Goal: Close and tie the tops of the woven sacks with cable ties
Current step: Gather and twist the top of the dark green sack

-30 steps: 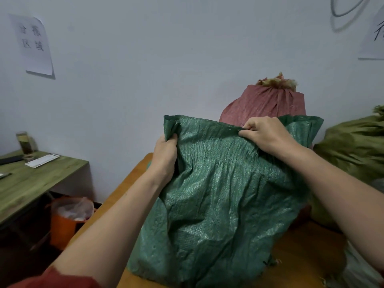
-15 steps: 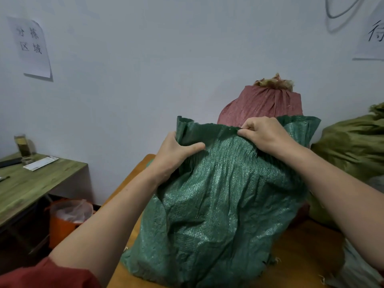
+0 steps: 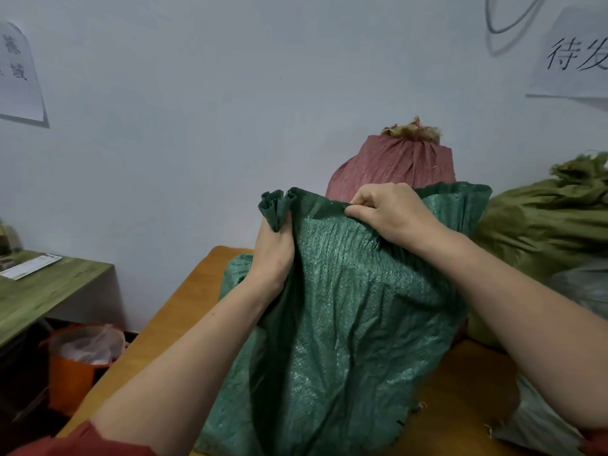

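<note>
A dark green woven sack (image 3: 348, 324) stands upright on the orange-brown table (image 3: 184, 311) in front of me. My left hand (image 3: 274, 250) is closed around a gathered, pleated bunch of the sack's top edge at its left corner. My right hand (image 3: 388, 212) pinches the top edge near the middle, knuckles up. The right part of the sack's mouth still spreads flat. No cable tie is visible.
Behind the green sack stands a red woven sack (image 3: 394, 166) with its top bunched shut. An olive green sack (image 3: 546, 225) lies at the right. A green desk (image 3: 42, 291) and an orange bin (image 3: 77, 360) sit at the left. A white wall is close behind.
My left hand has gathered the left corner of the sack's top into pleats and moved it right, toward my right hand. My right hand has kept its pinch in place.
</note>
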